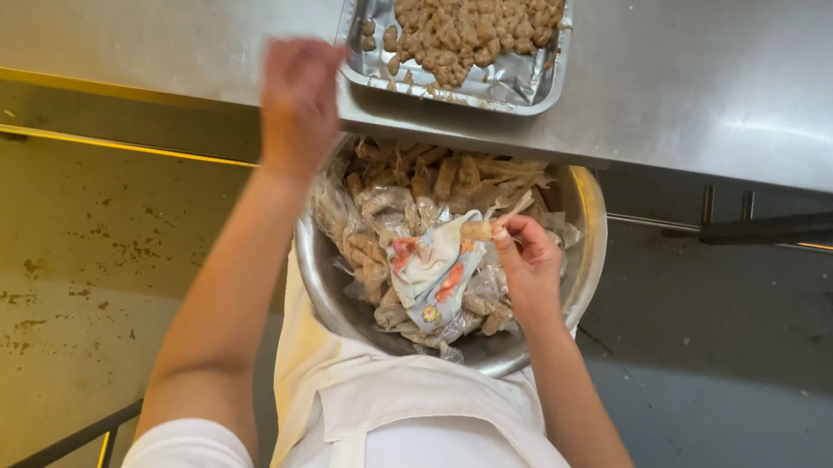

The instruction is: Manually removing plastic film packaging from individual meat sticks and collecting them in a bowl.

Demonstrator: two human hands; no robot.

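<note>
We see our right hand (531, 266) pinching a small piece (478, 230) over the steel bowl (585, 241). Our blurred left hand (298, 98), grip unclear, hovers at the worktop (731, 81) edge, at nine o'clock of the foil tray (520, 81).

Left hand (298, 98) blurred; foil tray (526, 78) cut off.

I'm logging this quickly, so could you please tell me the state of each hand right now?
Left hand: blurred beside the foil tray; grip cannot be told.
Right hand: closed on a small tan piece over the metal bowl.
</note>
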